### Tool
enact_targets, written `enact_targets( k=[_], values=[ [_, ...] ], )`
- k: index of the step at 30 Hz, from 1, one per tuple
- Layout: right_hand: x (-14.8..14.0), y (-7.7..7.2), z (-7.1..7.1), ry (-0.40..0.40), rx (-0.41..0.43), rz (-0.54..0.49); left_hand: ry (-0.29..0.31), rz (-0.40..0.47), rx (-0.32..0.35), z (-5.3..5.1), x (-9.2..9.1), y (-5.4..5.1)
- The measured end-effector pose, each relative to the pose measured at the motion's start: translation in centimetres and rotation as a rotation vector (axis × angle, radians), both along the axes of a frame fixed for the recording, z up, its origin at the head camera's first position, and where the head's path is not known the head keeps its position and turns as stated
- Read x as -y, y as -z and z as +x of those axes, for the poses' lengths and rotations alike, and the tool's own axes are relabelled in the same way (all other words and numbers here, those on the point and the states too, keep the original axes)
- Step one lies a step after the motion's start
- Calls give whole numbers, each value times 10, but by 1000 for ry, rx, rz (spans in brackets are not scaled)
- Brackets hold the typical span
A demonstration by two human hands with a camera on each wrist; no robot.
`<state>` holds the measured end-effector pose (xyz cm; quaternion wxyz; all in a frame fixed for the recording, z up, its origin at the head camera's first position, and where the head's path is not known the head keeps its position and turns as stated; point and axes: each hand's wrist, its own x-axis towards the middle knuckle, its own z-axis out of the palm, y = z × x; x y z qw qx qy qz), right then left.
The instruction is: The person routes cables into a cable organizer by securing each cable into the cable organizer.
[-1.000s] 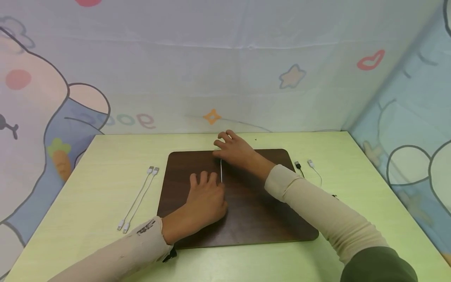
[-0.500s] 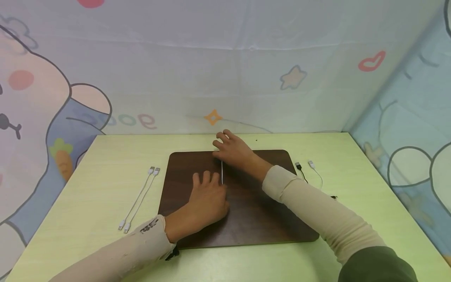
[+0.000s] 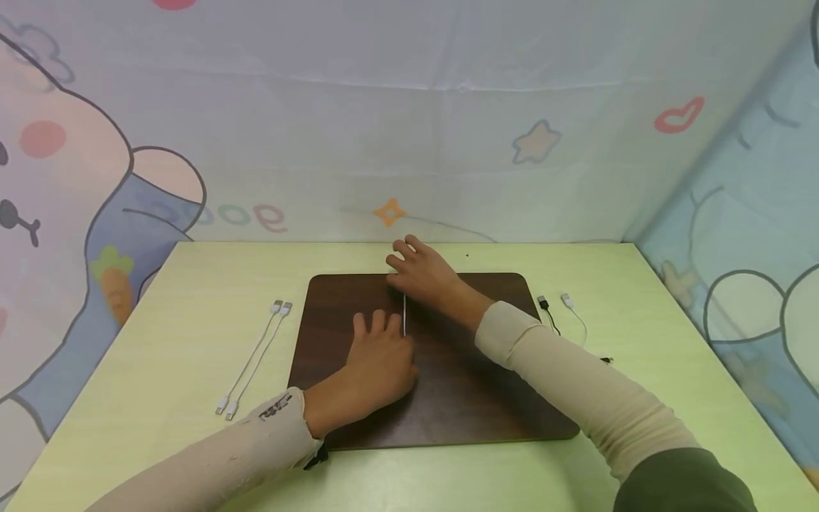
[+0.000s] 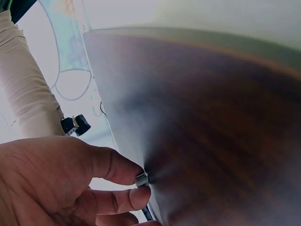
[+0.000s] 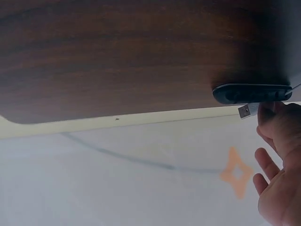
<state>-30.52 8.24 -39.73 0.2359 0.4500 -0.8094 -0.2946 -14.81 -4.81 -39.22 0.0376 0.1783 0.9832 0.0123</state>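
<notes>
In the head view, a thin white USB cable (image 3: 404, 316) runs taut between my two hands over a dark brown board (image 3: 486, 398). My left hand (image 3: 382, 370) pinches its near end; in the left wrist view a small metal plug (image 4: 141, 179) sits between thumb and index finger. My right hand (image 3: 422, 274), above the board's far edge, pinches the other end. The right wrist view shows a USB-A plug (image 5: 247, 111) at the thumb and finger, beside a black elongated piece (image 5: 251, 94) whose kind I cannot tell. The other fingers of both hands are spread.
Left of the board, two white USB cables (image 3: 259, 355) lie side by side on the pale table (image 3: 160, 341). To its right are a black cable's plug (image 3: 543, 303) and a white cable (image 3: 576, 313), partly behind the right sleeve. A printed cloth (image 3: 333, 128) stands behind the table.
The left hand has shifted very slightly right over the board. Both hands keep their hold on the cable, and the head view has drifted a little.
</notes>
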Motion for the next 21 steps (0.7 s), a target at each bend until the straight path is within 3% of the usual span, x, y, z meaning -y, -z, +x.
enact_targets(
  k=[12,21],
  values=[
    [-6,3,-1,-82,31,-27,-27,41,19,6,2,0],
    [-11,1,-1,-150,34,-105,-34,66,45,7,6,-1]
  ],
)
